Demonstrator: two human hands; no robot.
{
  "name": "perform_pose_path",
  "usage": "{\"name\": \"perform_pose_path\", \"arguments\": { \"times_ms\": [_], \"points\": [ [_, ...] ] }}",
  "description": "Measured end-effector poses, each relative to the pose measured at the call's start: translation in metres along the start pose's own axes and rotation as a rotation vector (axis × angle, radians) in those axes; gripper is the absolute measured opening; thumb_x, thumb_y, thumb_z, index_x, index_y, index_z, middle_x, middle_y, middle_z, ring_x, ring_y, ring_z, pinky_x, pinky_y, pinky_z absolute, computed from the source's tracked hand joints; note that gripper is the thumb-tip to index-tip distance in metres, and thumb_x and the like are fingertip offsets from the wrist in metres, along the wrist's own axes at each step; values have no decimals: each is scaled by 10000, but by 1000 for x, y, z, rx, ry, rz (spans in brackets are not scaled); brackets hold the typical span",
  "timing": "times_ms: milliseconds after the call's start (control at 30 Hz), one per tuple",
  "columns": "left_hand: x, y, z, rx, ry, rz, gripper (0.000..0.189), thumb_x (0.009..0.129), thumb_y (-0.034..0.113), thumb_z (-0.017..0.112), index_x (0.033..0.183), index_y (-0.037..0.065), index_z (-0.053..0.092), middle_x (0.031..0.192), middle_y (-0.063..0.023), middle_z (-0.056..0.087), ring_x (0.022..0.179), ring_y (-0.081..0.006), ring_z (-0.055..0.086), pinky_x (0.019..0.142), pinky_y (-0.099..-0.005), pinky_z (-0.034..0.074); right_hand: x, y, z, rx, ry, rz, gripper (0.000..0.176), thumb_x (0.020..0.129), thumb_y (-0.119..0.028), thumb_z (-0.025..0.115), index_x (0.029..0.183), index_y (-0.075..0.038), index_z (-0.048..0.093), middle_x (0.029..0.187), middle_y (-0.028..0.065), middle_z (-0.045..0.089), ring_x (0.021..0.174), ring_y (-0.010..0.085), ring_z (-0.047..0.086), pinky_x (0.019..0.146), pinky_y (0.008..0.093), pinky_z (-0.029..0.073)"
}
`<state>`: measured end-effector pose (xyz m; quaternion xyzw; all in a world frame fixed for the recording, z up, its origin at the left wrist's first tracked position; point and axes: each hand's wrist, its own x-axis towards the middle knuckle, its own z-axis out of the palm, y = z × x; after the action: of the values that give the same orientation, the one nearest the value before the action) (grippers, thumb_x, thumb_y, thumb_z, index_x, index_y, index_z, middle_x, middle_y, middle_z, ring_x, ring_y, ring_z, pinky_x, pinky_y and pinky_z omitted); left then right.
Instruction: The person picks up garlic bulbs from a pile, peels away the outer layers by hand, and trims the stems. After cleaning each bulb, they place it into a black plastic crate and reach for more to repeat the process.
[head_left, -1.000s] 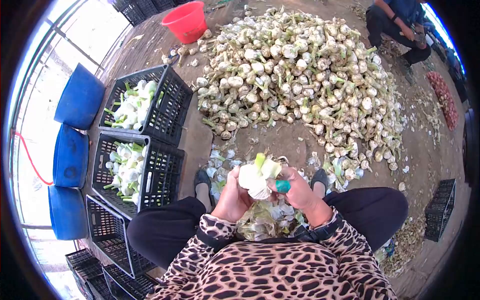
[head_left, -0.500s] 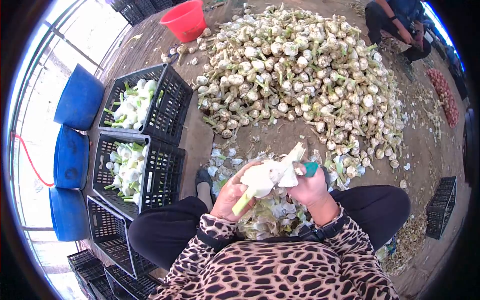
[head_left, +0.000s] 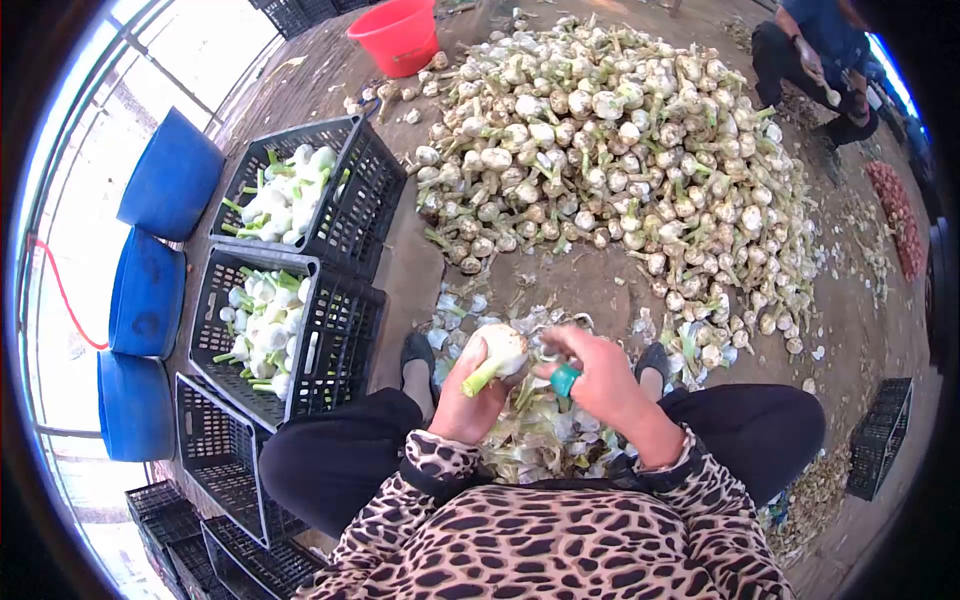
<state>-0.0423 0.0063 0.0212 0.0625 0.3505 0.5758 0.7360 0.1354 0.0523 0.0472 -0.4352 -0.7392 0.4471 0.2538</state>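
Note:
My left hand (head_left: 468, 402) is wrapped around a peeled white garlic bulb (head_left: 503, 350), its cut green stem pointing down and left. Just right of the bulb is my right hand (head_left: 605, 385), apart from it, with the fingers spread and slightly blurred. A green wrap (head_left: 564, 379) circles one of its digits. Below both hands lies a heap of loose garlic skins (head_left: 545, 440) between my legs. A large pile of unpeeled garlic (head_left: 610, 150) covers the ground ahead.
Black crates (head_left: 345, 340) of peeled garlic stand at left, with another black crate (head_left: 215, 440) nearer me. Blue tubs (head_left: 148, 290) line the wall. A red basin (head_left: 397, 40) sits at the back. A co-worker (head_left: 800, 60) crouches at far right near a red net sack (head_left: 895, 215).
My right hand has come away from the bulb, and the loose skin and stalk it was gripping no longer show. The bulb now sits upright in my left hand. The view has shifted slightly.

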Motion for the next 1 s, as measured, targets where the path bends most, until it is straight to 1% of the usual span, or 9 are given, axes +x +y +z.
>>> {"name": "perform_pose_path", "arguments": {
  "times_ms": [33,133,233,533,633,667,767,867,1000],
  "points": [
    [0,0,4,18,-7,-9,354,949,311,468,1221,86,456,1139,-51,549,1044,-179,537,892,-353,424,4,-10,-1,155,158,-25,239,745,-41,602,984,-29,607,874,144,633,791,328,616,677,374,499],
    [-1,-3,8,63,-3,-25,320,952,311,469,1192,100,450,1097,-29,537,1018,-155,531,867,-339,431,7,0,11,15,241,-202,203,754,-40,651,954,-13,631,803,147,628,732,281,633,638,326,488],
    [-3,-6,7,129,17,19,317,947,274,491,1205,101,431,1093,-21,539,1015,-144,529,849,-318,439,4,4,13,5,204,-202,230,704,6,589,930,-38,597,791,132,598,740,322,597,629,376,478],
    [-3,-3,9,212,27,-41,324,929,197,520,1208,71,415,1090,-46,540,980,-165,552,843,-315,463,1,8,12,-208,203,-236,262,667,-10,568,926,-35,533,809,133,568,760,336,575,649,411,462],
    [-9,-5,14,192,-8,-111,368,936,263,505,1228,51,434,1126,-63,546,1034,-190,542,905,-335,442,10,29,6,-345,336,-226,163,724,-40,614,879,-50,567,751,115,577,685,316,585,599,381,469],
    [-10,-5,17,183,-18,-142,395,939,297,498,1235,42,443,1139,-69,548,1057,-200,537,931,-342,431,11,34,0,-400,291,-101,198,719,-41,624,904,-49,554,772,113,583,715,309,590,627,372,479],
    [-1,-6,12,52,21,-99,369,958,294,465,1240,59,430,1160,-79,540,1045,-212,551,898,-345,460,8,32,-1,9,242,57,245,710,-43,633,945,-54,563,826,116,589,747,309,592,656,370,484],
    [2,-4,3,56,10,-120,375,979,337,393,1223,57,450,1142,-69,551,1036,-190,551,905,-329,450,3,-3,6,50,204,-169,313,675,-16,606,983,-55,563,924,144,589,874,328,581,771,389,476],
    [2,-7,14,47,74,-152,361,988,342,365,1195,69,477,1101,-44,566,954,-148,572,813,-278,482,4,3,14,-159,249,-318,340,651,-5,601,986,-64,588,927,110,597,898,299,577,765,362,480]
  ]
}}
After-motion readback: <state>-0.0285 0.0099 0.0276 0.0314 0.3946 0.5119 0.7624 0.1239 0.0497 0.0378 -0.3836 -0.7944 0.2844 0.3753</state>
